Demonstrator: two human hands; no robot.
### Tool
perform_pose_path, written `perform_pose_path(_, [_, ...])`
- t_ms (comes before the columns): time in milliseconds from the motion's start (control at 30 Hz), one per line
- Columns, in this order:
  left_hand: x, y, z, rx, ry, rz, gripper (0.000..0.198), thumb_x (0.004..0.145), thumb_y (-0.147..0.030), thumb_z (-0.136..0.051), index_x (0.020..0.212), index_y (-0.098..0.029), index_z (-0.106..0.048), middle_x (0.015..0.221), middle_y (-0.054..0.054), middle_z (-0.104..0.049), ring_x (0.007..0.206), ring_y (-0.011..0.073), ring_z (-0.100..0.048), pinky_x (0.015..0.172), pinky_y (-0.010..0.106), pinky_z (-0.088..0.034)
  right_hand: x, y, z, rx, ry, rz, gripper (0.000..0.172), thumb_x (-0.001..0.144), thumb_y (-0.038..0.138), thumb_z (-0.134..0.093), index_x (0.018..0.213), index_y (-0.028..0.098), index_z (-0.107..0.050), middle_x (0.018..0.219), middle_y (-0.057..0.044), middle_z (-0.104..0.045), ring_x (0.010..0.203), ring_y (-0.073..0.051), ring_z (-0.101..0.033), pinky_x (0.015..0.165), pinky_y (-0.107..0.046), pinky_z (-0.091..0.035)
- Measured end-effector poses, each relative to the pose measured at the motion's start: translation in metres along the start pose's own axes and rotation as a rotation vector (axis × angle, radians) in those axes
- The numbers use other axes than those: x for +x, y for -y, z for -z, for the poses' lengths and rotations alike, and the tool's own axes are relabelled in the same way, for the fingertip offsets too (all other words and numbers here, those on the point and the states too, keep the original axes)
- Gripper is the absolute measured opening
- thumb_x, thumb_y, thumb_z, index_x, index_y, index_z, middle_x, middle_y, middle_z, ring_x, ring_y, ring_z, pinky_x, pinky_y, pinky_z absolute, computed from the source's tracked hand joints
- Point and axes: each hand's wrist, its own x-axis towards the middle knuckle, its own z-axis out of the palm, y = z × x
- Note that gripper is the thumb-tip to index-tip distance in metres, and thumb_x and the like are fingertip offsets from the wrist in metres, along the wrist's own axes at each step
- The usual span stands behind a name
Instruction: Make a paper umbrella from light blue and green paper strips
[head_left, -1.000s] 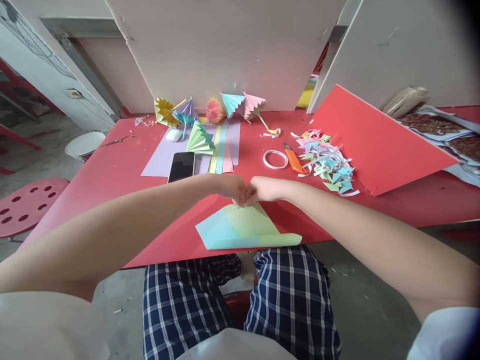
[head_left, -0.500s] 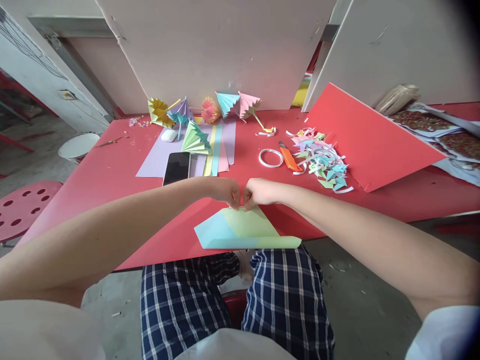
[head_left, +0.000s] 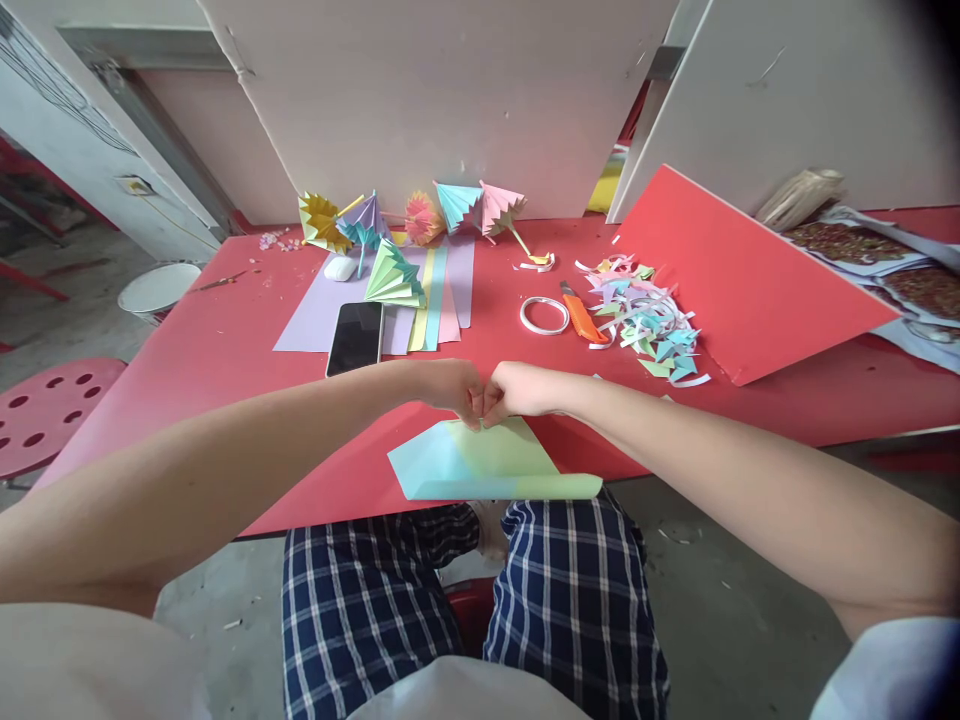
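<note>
A sheet of blue and green paper (head_left: pixel 480 465) lies at the table's near edge, its front side curled up into a roll. At the sheet's far edge my left hand (head_left: pixel 456 388) is closed, fingers pinching the paper. Beside it, almost touching, my right hand (head_left: pixel 516 390) pinches the same far edge. The exact fold under the fingertips is hidden. Beyond the hands sit a white ring of tape (head_left: pixel 544 316) and an orange utility knife (head_left: pixel 582 316).
Several folded paper umbrellas (head_left: pixel 394 275) stand at the back over coloured paper sheets (head_left: pixel 307 320). A phone (head_left: pixel 355 338) lies left of centre. Paper scraps (head_left: pixel 652 325) pile up beside a leaning red board (head_left: pixel 757 275). A red perforated stool (head_left: pixel 56 415) is at the left.
Both hands have shifted slightly toward me and closer together at the paper's far edge. The sheet stays in nearly the same place.
</note>
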Motion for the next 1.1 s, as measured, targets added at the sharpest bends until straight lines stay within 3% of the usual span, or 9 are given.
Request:
perform_pose_path(233, [0.0003, 0.0022, -0.0042, -0.018, 0.031, -0.054, 0.017, 0.068, -0.033, -0.059, 0.079, -0.024, -0.067, 0.088, -0.002, -0.066, 0.078, 0.0136, -0.055, 0.065, 0.022, -0.038, -0.0049, 0.0056, -0.0060, -0.085, -0.064, -0.113, 0.021, 0.059, 0.032, -0.069, 0.073, 0.017, -0.065, 0.074, -0.001, -0.062, 0.065, -0.014, -0.050, 0.053, -0.023, -0.035])
perform_pose_path(500, [0.0006, 0.0020, -0.0063, 0.003, -0.039, -0.027, 0.019, 0.065, -0.035, -0.062, 0.077, -0.023, -0.068, 0.083, 0.000, -0.066, 0.074, 0.0139, -0.055, 0.061, 0.022, -0.037, -0.0072, 0.0028, -0.0038, -0.074, -0.046, -0.068, 0.017, 0.063, 0.031, -0.066, 0.074, 0.018, -0.066, 0.070, 0.001, -0.058, 0.062, -0.012, -0.046, 0.053, -0.023, -0.032])
perform_pose_path(667, [0.0022, 0.0029, -0.0076, 0.015, -0.042, 0.003, 0.023, 0.062, -0.039, -0.064, 0.079, -0.023, -0.068, 0.082, 0.000, -0.066, 0.073, 0.0146, -0.055, 0.061, 0.023, -0.038, -0.0080, -0.0009, -0.0042, -0.037, 0.006, -0.026, 0.013, 0.069, 0.027, -0.060, 0.078, 0.021, -0.068, 0.074, 0.000, -0.061, 0.066, -0.013, -0.047, 0.055, -0.023, -0.032])
perform_pose_path(933, [0.0025, -0.0007, -0.0081, 0.004, -0.049, 0.018, 0.024, 0.060, -0.036, -0.066, 0.080, -0.023, -0.067, 0.083, -0.001, -0.066, 0.073, 0.0144, -0.056, 0.060, 0.023, -0.039, -0.0053, -0.0011, -0.0055, -0.031, -0.032, -0.071, 0.015, 0.063, 0.023, -0.066, 0.078, 0.021, -0.067, 0.080, -0.001, -0.065, 0.070, -0.015, -0.054, 0.057, -0.023, -0.037])
perform_pose_path(1100, [0.0008, -0.0024, -0.0046, 0.054, -0.010, -0.014, 0.022, 0.066, -0.032, -0.061, 0.085, -0.024, -0.068, 0.086, 0.000, -0.067, 0.077, 0.0151, -0.057, 0.062, 0.023, -0.039, -0.0054, -0.0008, -0.0051, -0.130, -0.075, -0.117, 0.020, 0.062, 0.029, -0.068, 0.078, 0.019, -0.065, 0.080, -0.002, -0.064, 0.070, -0.016, -0.055, 0.054, -0.023, -0.037])
